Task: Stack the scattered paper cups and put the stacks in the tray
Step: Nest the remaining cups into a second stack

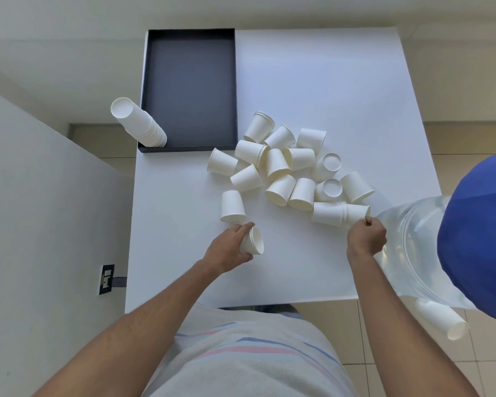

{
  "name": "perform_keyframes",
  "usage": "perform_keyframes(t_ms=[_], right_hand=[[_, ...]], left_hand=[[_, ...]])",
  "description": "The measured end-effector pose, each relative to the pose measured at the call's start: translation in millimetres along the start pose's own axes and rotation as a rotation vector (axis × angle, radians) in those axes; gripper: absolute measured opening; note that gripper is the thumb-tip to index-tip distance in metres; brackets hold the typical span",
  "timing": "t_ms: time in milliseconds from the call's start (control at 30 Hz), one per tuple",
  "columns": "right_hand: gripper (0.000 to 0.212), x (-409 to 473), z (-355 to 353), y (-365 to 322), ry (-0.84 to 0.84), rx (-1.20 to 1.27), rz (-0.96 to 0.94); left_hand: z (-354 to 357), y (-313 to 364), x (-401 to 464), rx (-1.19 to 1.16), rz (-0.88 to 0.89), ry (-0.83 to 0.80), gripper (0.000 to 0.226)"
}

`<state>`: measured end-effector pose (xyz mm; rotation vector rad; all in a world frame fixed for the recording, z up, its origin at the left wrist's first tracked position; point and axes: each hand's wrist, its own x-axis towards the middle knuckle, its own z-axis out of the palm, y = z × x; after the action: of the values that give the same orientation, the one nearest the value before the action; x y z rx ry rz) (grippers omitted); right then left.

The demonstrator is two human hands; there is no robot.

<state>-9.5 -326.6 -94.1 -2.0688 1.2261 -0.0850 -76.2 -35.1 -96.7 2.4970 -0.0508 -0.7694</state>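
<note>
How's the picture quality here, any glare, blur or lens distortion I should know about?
Head view: strong wide-angle distortion, the white table edges splay and the walls bow; bright even light, soft faint shadows under the scattered cups; white cups on white give low contrast; no obvious glare; slightly soft overall.

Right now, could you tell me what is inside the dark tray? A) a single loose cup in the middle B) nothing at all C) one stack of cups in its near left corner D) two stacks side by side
C: one stack of cups stands in the near left corner of the tray, leaning out to the left, and the rest of the tray floor is bare.
</note>
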Motion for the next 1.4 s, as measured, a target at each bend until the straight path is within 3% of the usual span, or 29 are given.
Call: perform_keyframes(t_ms=[167, 267, 367, 533, 700, 867, 1033, 1267, 1400], right_hand=[[0.028, -3.1, 8.7, -2.5, -0.115, 0.176, 0.157], [0.015, -11.1, 13.6, -3.3, -0.204, 0.239, 0.143], [0.022, -17.3, 19.5, -2.5, -0.272, 0.235, 0.115], [0.014, -23.2, 25.7, -3.2, -0.334, 0.193, 0.101], [0.009, -36.0, 22.3, -3.9, -0.377, 0.143, 0.037], [0.021, -65.0, 17.9, -5.1, -0.521, 0.105, -0.065], [0.031, -86.9, 24.5, -7.9, -0.641, -0.083, -0.248], [0.022, -104.6, 29.0, -17.9, -0.774, -0.185, -0.444], [0.027, -117.0, 31.0, -19.8, -0.842, -0.217, -0.496]], left_hand=[[3.7, 4.5, 2.0, 0.01, 0.006, -0.018, 0.081], [3.3, 10.0, 5.6, 0.017, 0.016, -0.022, 0.081], [1.9, 16.9, 10.1, 0.014, 0.033, -0.022, 0.08], [2.1, 22.9, 15.0, -0.039, 0.039, -0.019, 0.081], [1.8, 22.9, 17.9, -0.094, 0.018, -0.01, 0.082], [1.8, 22.0, 19.5, -0.116, 0.006, -0.02, 0.082], [0.9, 21.8, 21.5, -0.137, 0.009, -0.022, 0.084], [-2.0, 24.4, 21.2, -0.221, 0.016, -0.003, 0.086], [-5.6, 33.7, 21.3, -0.331, 0.012, 0.027, 0.087]])
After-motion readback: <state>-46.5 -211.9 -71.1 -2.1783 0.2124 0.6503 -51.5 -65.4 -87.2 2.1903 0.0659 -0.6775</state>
